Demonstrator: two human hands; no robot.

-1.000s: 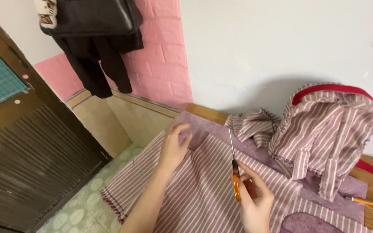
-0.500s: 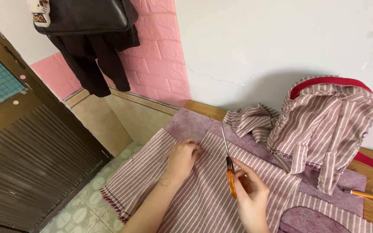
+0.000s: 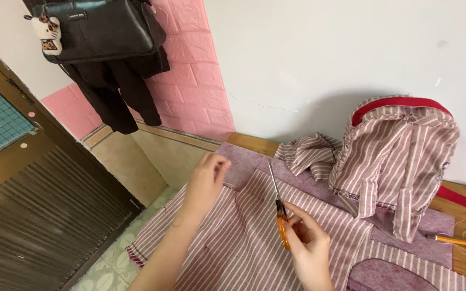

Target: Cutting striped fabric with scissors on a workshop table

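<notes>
The person's right hand [image 3: 309, 249] holds a pair of scissors [image 3: 279, 209] with orange handles. The fingers are curled around the handles, and the thin metal blades look shut and point up and away over the cloth. The scissors sit just above a big piece of striped cloth [image 3: 244, 237], pink-red and white, that lies flat on the table and hangs a bit over its near edge.

The left hand [image 3: 207, 178] is up near the far edge of the striped cloth. Its fingers are bunched together at the tips, but it is hard to tell if they pinch the cloth or nothing at all.

To the right, more striped cloth is draped over a round thing with a red rim [image 3: 400, 145]. A small crumpled striped piece [image 3: 308, 153] lies beside it. An orange pencil [image 3: 459, 241] rests on the wooden table [image 3: 249, 143] at the far right.

A black bag [image 3: 101, 29] and a dark garment [image 3: 120, 86] hang on the pink wall [image 3: 190, 81] at the upper left.
</notes>
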